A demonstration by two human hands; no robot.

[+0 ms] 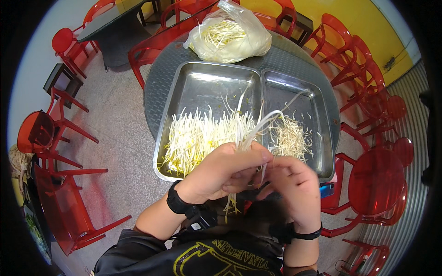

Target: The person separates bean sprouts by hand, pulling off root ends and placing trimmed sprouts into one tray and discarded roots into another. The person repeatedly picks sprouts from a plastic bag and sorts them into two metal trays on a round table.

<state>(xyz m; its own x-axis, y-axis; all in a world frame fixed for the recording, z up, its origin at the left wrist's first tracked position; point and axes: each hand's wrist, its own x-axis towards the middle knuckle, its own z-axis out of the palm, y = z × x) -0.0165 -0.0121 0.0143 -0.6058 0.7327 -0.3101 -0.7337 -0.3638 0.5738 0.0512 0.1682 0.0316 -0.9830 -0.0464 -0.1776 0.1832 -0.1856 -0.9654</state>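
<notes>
My left hand (224,169) is closed around a small bunch of bean sprouts (255,131), their white stems rising above the fist and yellow heads hanging below it. Close against it, my right hand (293,184) is blurred, with its fingertips at the bunch; whether they pinch a sprout is unclear. Beyond the hands lies a large steel tray (217,65), where a thick row of sprouts (197,138) fills the near part. The smaller steel tray (328,138) on the right holds a heap of thin root ends (290,138).
An open plastic bag (255,41) of sprouts sits at the far side of the round dark woven-pattern table (155,82). Red plastic chairs (376,181) surround it. Another dark table (114,27) stands far left. A blue object (327,190) shows below the right tray.
</notes>
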